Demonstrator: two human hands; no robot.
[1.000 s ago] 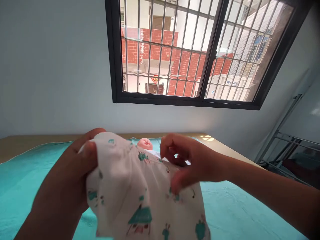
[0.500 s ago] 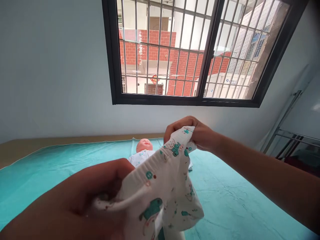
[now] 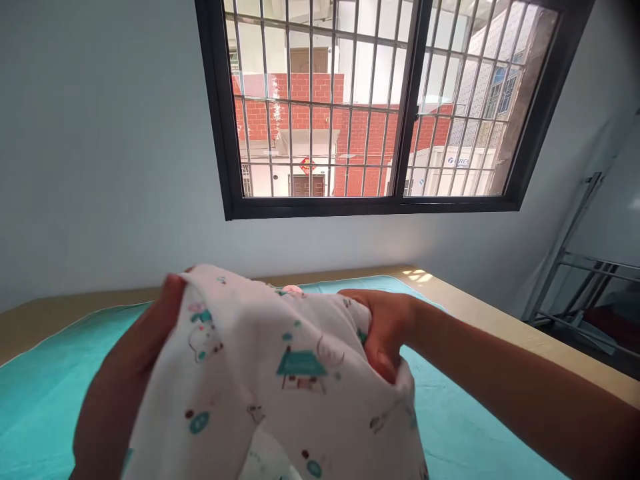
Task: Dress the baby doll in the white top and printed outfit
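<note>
I hold a small white baby garment printed with teal houses and little figures, spread out in front of me above the bed. My left hand grips its left edge, fingers closed over the cloth. My right hand grips the right edge, fingers curled into the fabric. Behind the garment only the top of a baby doll's head shows; the rest of the doll lies hidden on the teal sheet.
The bed's wooden edge runs along the back and right. A barred black-framed window fills the wall ahead. A grey metal frame stands at the right by the wall.
The garment went from stretched diagonally between my hands to spread wide and raised. My right hand dropped lower and my left hand rose, and the cloth now covers most of the doll.
</note>
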